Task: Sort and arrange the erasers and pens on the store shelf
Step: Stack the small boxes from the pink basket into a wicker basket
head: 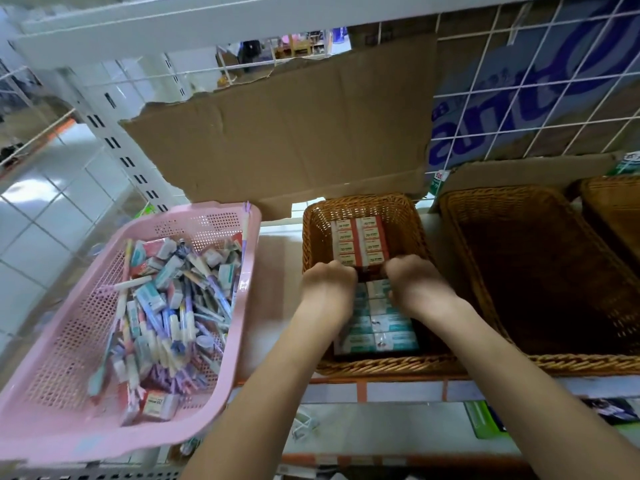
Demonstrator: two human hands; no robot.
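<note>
**Both hands at the red eraser boxes in the narrow wicker basket**

Both hands reach into the narrow wicker basket [311, 237], which sits on the shelf [398, 389] just right of centre. The left hand [327, 282] and right hand [417, 282] are curled, knuckles up, at the near end of a two-column block of red-and-white eraser boxes [358, 242]. The fingertips are hidden beneath the knuckles, so I cannot tell whether they actually grip the boxes or only press against them.

Towards 6 o'clock from the hands, in the same basket, lie rows of teal-and-white eraser boxes [381, 327], partly covered by the wrists.

At 9 o'clock stands a pink plastic basket [62, 358], tilted, holding a loose jumble of pens [194, 306] and small eraser packs [161, 405].

At 3 o'clock a wider wicker basket [491, 306] touches the narrow one; another shows at the far right edge [609, 199].

At 12 o'clock a torn sheet of cardboard [294, 133] leans against the white wire grid [519, 81].
</note>
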